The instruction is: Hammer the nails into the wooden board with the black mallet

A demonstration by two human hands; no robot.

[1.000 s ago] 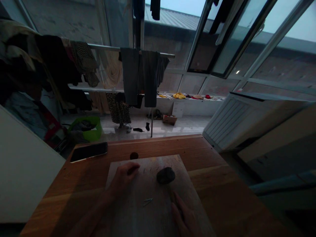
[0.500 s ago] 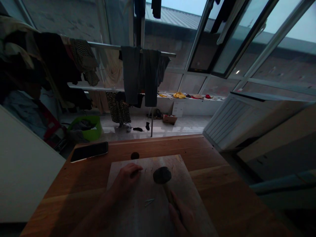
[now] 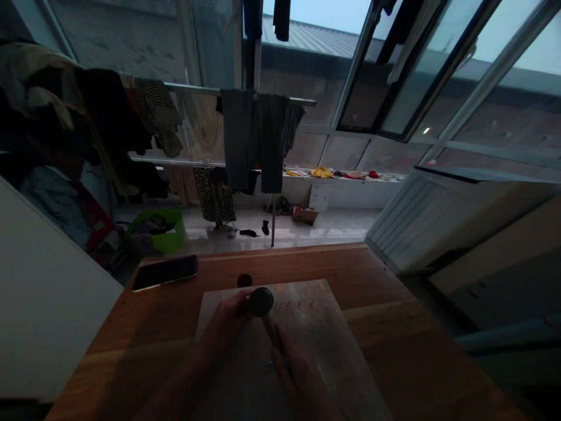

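My right hand (image 3: 291,365) is wrapped round the wooden handle of a hammer (image 3: 262,301). The dark hammer head is over the upper left of a pale board (image 3: 324,333), right beside the fingertips of my left hand (image 3: 232,313). Those fingers are pinched together; what they hold, if anything, is hidden behind the hammer head. To the right of the head, several small nails (image 3: 299,304) stand in a row in the board. Loose nails (image 3: 268,363) lie lower on the board, partly covered by my right hand.
The board rests on a wooden table (image 3: 166,321). A black phone (image 3: 165,272) lies at the table's back left, and a dark round spot (image 3: 244,280) is behind the board. Beyond are a green basket (image 3: 169,237), hanging clothes (image 3: 236,137) and a small carton (image 3: 304,216).
The hammer and my right hand have moved left, bringing the head from the middle of the board to my left fingertips. The whole view has shifted slightly.
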